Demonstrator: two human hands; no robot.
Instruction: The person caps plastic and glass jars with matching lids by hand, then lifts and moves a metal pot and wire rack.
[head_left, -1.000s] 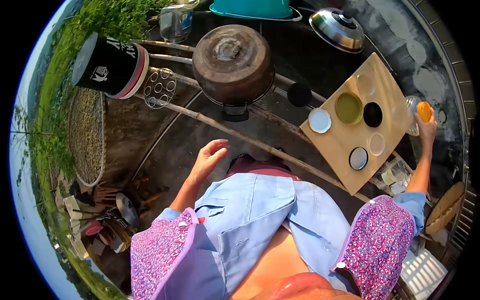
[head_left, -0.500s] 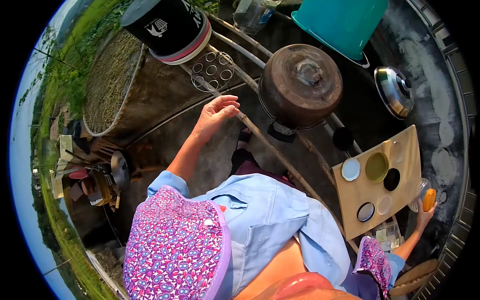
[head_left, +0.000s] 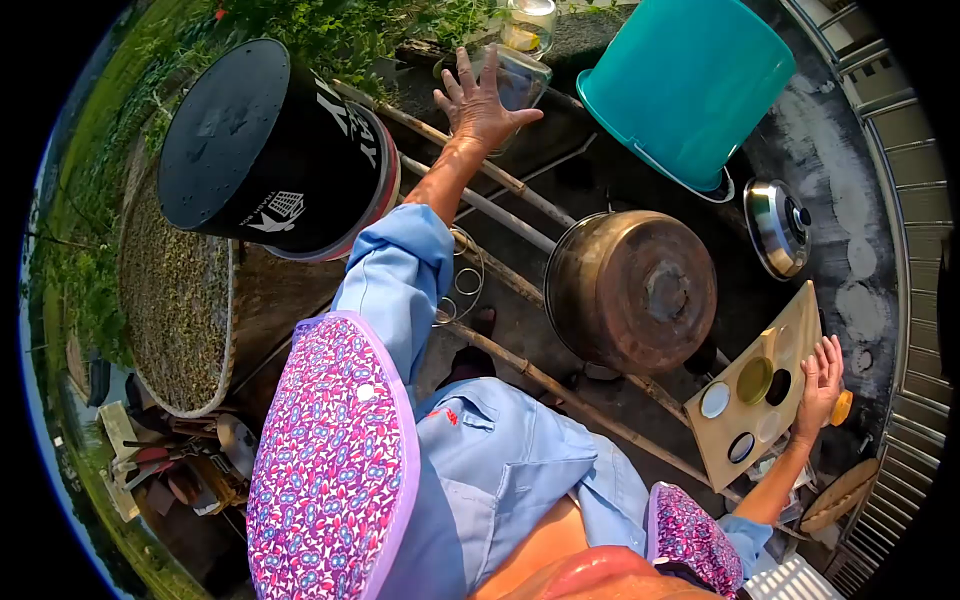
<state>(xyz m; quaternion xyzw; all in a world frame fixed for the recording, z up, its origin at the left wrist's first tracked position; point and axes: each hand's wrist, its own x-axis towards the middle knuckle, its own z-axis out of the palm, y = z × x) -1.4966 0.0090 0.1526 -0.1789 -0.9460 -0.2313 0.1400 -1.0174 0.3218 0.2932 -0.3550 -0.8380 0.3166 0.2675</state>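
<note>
Fingers spread wide, my left hand reaches over a large glass jar at the top; whether it touches the glass I cannot tell. My right hand is at the right edge of a wooden board, fingers extended and holding nothing visible. Beside that hand is an orange lid, with its jar mostly hidden. On the board lie a white lid, a green-gold lid, a black lid and a dark-rimmed lid.
An upturned pot rests on bamboo poles. A teal bucket and a steel pot lid are beyond it. At the left stand a black bin and a round tray of dried material. A small jar is at the top.
My left hand has moved up to the large glass jar and spread its fingers. My right hand has let go of the orange-lidded jar. The view has shifted.
</note>
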